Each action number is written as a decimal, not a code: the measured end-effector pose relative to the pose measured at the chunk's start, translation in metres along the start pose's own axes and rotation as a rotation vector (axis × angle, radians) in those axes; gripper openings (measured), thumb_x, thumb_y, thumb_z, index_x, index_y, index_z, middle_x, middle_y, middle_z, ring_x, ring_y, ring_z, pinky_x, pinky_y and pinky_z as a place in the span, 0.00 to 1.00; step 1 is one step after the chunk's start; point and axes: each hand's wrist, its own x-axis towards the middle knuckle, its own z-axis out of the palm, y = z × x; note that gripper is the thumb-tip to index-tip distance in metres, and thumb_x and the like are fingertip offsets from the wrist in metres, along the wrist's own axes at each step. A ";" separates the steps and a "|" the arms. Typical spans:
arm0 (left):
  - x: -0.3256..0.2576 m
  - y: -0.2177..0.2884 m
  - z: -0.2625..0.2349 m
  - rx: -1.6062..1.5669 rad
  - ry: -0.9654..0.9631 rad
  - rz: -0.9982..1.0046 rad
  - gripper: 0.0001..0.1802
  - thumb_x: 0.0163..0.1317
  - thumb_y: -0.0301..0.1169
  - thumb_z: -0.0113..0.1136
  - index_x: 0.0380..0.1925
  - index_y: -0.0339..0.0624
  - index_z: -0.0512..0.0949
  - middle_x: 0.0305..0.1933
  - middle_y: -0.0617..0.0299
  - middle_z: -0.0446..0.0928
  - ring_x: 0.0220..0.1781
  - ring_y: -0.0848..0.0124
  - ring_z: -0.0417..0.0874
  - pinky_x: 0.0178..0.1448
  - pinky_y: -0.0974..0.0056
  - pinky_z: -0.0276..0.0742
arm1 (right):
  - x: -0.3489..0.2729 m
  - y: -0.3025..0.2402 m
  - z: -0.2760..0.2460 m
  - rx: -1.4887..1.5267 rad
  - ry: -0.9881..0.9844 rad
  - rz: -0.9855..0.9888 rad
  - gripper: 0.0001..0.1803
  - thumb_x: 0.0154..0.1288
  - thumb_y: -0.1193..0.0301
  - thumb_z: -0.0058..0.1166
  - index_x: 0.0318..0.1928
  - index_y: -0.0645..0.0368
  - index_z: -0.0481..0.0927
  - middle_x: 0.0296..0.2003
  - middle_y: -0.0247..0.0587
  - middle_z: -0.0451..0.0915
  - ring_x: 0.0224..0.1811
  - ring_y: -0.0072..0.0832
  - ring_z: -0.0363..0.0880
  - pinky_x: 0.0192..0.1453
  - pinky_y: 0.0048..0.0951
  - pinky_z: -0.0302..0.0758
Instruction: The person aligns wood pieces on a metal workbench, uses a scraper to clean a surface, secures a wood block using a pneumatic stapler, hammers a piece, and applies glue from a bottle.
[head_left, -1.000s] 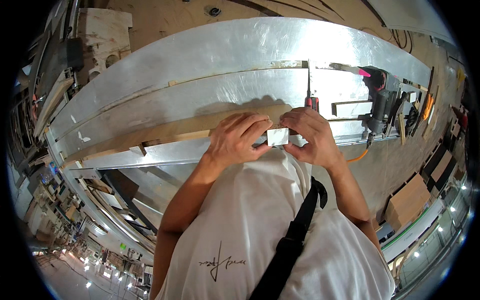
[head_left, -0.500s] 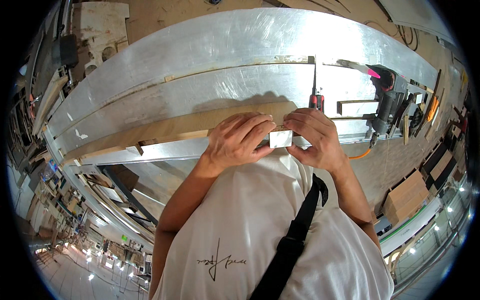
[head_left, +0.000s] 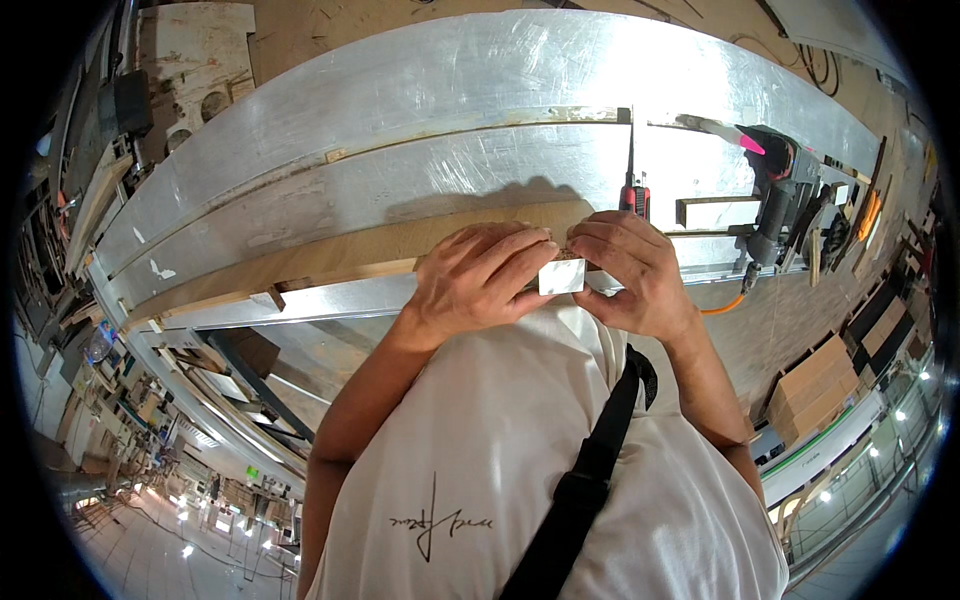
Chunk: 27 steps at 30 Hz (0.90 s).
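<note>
A small white-faced block point(head_left: 561, 276) with a rough brown top edge sits between my two hands, close in front of my shirt. My left hand point(head_left: 482, 272) closes on its left side, thumb below and fingers curled over the top. From the other side my right hand point(head_left: 632, 274) pinches it with the thumb under and the fingers above. Right behind the hands lies a long light wooden board point(head_left: 380, 245) on the metal worktable point(head_left: 420, 75). My fingers hide where the block meets the board, so I cannot tell whether they touch.
Beyond my right hand a black-and-red walkie-talkie point(head_left: 635, 198) lies on the table. Farther right are a white-faced strip point(head_left: 718, 212), a dark air tool point(head_left: 768, 225) with an orange hose point(head_left: 725, 307), and a pale tube with a pink part point(head_left: 752, 146). Cardboard boxes point(head_left: 812, 390) stand lower right.
Both hands keep their grip on the white-faced block. My right hand's fingers have risen very slightly; the view has shifted a little.
</note>
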 end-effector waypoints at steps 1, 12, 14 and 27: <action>0.000 0.000 0.000 0.025 -0.018 0.022 0.34 0.39 0.38 0.84 0.51 0.47 0.85 0.53 0.66 0.87 0.48 0.68 0.90 0.53 0.61 0.86 | 0.000 0.000 0.000 -0.001 0.001 0.002 0.26 0.41 0.75 0.72 0.47 0.60 0.85 0.48 0.41 0.85 0.53 0.43 0.85 0.56 0.43 0.84; 0.006 -0.002 -0.001 -0.003 -0.022 0.004 0.30 0.39 0.34 0.81 0.47 0.45 0.86 0.52 0.63 0.88 0.47 0.65 0.90 0.52 0.60 0.86 | -0.006 0.000 -0.011 0.136 -0.046 0.185 0.35 0.42 0.74 0.77 0.56 0.62 0.82 0.52 0.47 0.83 0.54 0.49 0.82 0.57 0.44 0.81; 0.008 -0.003 -0.001 -0.007 -0.020 0.016 0.29 0.39 0.34 0.81 0.47 0.44 0.86 0.52 0.63 0.89 0.47 0.65 0.91 0.52 0.60 0.86 | -0.003 0.000 -0.015 0.155 -0.050 0.183 0.35 0.43 0.74 0.77 0.56 0.62 0.82 0.53 0.47 0.83 0.55 0.48 0.82 0.57 0.44 0.81; 0.008 -0.003 -0.002 -0.042 -0.028 0.006 0.31 0.37 0.31 0.82 0.48 0.41 0.86 0.51 0.59 0.89 0.48 0.63 0.91 0.53 0.59 0.87 | 0.000 0.005 -0.013 0.292 -0.084 0.208 0.30 0.44 0.76 0.77 0.53 0.61 0.84 0.54 0.44 0.83 0.57 0.44 0.82 0.57 0.40 0.83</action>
